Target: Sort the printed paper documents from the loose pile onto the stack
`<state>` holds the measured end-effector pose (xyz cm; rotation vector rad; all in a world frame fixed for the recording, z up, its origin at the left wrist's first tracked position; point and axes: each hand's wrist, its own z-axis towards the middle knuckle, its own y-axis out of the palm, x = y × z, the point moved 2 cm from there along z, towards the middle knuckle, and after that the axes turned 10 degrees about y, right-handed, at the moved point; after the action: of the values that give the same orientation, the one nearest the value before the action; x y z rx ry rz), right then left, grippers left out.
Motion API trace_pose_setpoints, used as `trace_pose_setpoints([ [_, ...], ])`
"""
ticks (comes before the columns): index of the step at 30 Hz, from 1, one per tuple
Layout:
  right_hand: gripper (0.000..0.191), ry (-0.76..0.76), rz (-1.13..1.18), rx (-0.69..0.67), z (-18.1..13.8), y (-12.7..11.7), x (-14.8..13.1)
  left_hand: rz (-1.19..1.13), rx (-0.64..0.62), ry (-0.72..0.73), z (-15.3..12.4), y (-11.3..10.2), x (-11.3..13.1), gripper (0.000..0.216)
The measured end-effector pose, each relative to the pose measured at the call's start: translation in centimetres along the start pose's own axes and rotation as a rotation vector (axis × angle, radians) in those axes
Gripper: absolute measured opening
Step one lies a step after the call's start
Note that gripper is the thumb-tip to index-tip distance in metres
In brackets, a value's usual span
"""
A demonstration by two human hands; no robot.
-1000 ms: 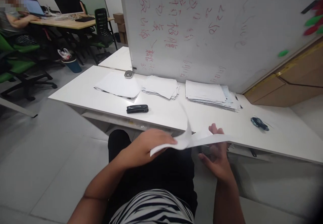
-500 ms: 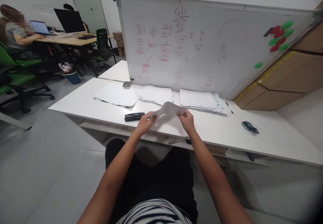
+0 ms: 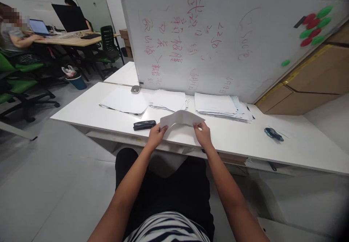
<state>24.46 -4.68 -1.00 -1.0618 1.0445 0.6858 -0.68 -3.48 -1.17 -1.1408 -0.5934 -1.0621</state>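
Note:
A white sheet of paper (image 3: 180, 118) is bent over on itself just above the white table (image 3: 234, 136), near its front edge. My left hand (image 3: 156, 136) pinches the sheet's left corner. My right hand (image 3: 202, 133) pinches its right corner. Both hands are closed on the paper. A black stapler (image 3: 144, 125) lies on the table just left of my left hand.
Three stacks of paper (image 3: 215, 105) lie along the foot of a whiteboard (image 3: 218, 35) with red writing. A small dark object (image 3: 273, 134) lies at the right. A grey puck (image 3: 135, 89) sits by the board. At the far left a person (image 3: 13, 38) works at another desk.
The sheet went from over my lap up onto the table's front edge, with both hands now pinching its corners. Since half a second ago it folded flatter.

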Motion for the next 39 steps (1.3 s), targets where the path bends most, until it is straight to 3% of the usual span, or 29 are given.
trace_pose_setpoints([
  [4,0.032,-0.046,-0.004,0.075,-2.0,-1.0,-1.1,-0.004,0.040,0.003,-0.1,0.3,-0.2,0.036],
  [8,0.034,0.061,-0.005,0.008,-4.1,-1.4,-0.6,0.059,0.145,0.101,-1.3,0.1,1.3,0.038],
  [13,0.036,0.188,0.237,0.012,-6.3,-2.7,1.4,0.375,0.183,0.375,-1.6,-3.5,2.7,0.047],
  [17,0.036,0.410,0.478,-0.054,-8.2,-3.1,2.7,0.704,0.062,0.256,0.4,-6.6,-0.3,0.051],
  [20,0.037,0.538,0.522,-0.083,-9.4,-2.8,2.7,0.734,-0.029,0.202,1.3,-7.4,-2.5,0.042],
  [23,0.037,0.603,0.516,-0.090,-10.2,-2.1,2.1,0.692,-0.071,0.208,1.4,-7.7,-3.0,0.038],
  [31,0.037,0.569,0.548,-0.136,-10.2,0.4,0.5,0.592,-0.134,0.168,1.4,-8.3,-2.3,0.033],
  [39,0.034,0.560,0.565,-0.154,-9.8,1.2,-0.3,0.595,-0.145,0.167,1.5,-8.2,-2.4,0.033],
])
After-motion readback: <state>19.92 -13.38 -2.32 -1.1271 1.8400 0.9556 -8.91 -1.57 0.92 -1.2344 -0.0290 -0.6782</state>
